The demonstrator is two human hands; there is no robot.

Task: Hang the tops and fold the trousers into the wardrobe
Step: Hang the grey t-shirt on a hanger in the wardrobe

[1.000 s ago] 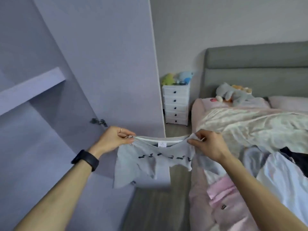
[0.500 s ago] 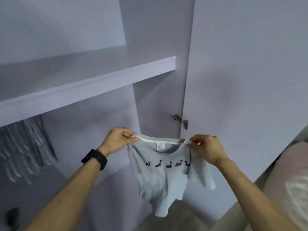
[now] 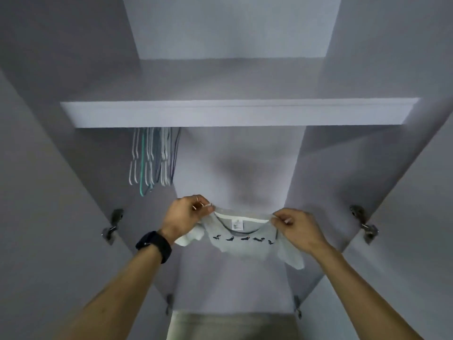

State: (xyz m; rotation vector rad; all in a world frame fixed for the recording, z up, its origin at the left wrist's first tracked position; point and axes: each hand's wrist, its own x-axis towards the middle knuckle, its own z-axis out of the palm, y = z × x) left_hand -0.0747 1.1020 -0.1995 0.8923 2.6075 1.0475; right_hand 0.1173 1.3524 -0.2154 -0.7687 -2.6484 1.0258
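Note:
A small grey top (image 3: 241, 244) with a row of dark animal prints and a white neck label hangs stretched between my hands, in front of the open wardrobe. My left hand (image 3: 187, 215) pinches its left shoulder and my right hand (image 3: 297, 228) pinches its right shoulder. The short sleeves droop below both hands. Several empty hangers (image 3: 152, 159) hang bunched at the left under the shelf; the rail itself is hidden.
A pale shelf (image 3: 240, 112) crosses the wardrobe above the hanging space. Both wardrobe doors stand open, left door (image 3: 49, 217) and right door (image 3: 416, 217), with metal hinges at their inner edges. The wardrobe floor (image 3: 232, 326) shows at the bottom.
The view has swung left from the bed to face straight into the wardrobe. Both hands kept their grip on the grey top and carried it in front of the hanging space.

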